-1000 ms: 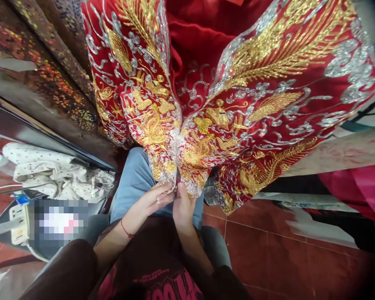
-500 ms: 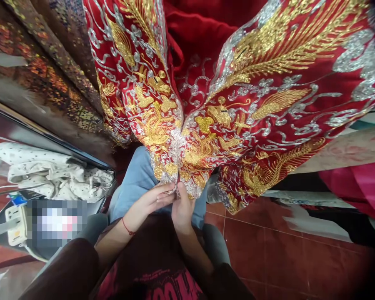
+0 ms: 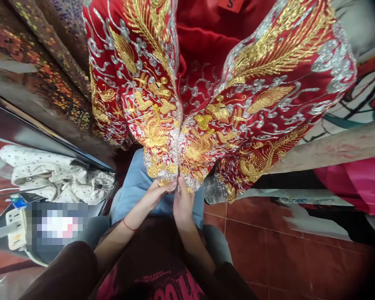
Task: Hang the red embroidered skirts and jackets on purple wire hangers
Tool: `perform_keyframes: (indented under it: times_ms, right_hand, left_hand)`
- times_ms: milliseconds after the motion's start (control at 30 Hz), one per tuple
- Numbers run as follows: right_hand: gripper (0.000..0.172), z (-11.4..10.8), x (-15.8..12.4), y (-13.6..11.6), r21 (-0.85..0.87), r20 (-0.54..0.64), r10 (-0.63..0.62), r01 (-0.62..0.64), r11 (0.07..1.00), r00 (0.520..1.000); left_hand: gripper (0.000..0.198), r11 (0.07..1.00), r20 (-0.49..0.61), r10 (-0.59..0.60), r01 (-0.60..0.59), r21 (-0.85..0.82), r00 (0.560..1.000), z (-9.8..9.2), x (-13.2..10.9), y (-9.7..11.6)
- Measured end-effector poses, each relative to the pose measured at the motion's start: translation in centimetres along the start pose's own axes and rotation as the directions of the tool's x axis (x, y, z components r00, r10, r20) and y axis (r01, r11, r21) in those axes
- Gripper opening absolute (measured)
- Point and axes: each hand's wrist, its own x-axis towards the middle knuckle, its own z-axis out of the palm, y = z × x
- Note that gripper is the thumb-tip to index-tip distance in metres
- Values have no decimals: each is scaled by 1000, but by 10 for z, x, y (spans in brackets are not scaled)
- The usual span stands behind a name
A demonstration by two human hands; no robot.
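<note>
A red embroidered jacket (image 3: 265, 121), thick with gold and silver thread and beadwork, spreads in front of me and over my lap. Its two front edges meet along a silver seam line down the middle. My left hand (image 3: 156, 192) pinches the lower hem just left of that line, thumb on top and the other fingers underneath. On the other side of the line, my right hand (image 3: 183, 202) grips the hem the same way, thumb lying on the beads. The fingertips beneath the cloth are hidden. A red tag (image 3: 230, 5) with a letter S shows inside the neck.
Sequined brown fabric (image 3: 46, 83) hangs at the left. Below it a spotted white cloth (image 3: 56, 173) lies beside a power strip (image 3: 16, 229). At the right are a pale patterned roll of cloth (image 3: 334, 146) and pink fabric (image 3: 356, 183) above a red tiled floor (image 3: 268, 241).
The jacket's right side has drawn inward, and the S tag has come into view at the top. Both hands still hold the hem, slightly higher in view.
</note>
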Motion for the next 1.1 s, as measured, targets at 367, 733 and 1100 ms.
perform_keyframes:
  times_ms: [367,733,1100]
  right_hand:
    - [58,-8,1,21,-85,-44,-113,109,990,993]
    - [45,-16,10,33,-148,-27,-153,147,978,988]
    - [69,-39,28,-22,-722,359,492,-99,685,793]
  left_hand:
    - [38,963,-131,-43,7,-268,990,10,14,-5]
    - [33,957,-66,26,-44,-288,997,20,-2,2]
    - [40,975,-180,219,-209,71,959,4,24,-4]
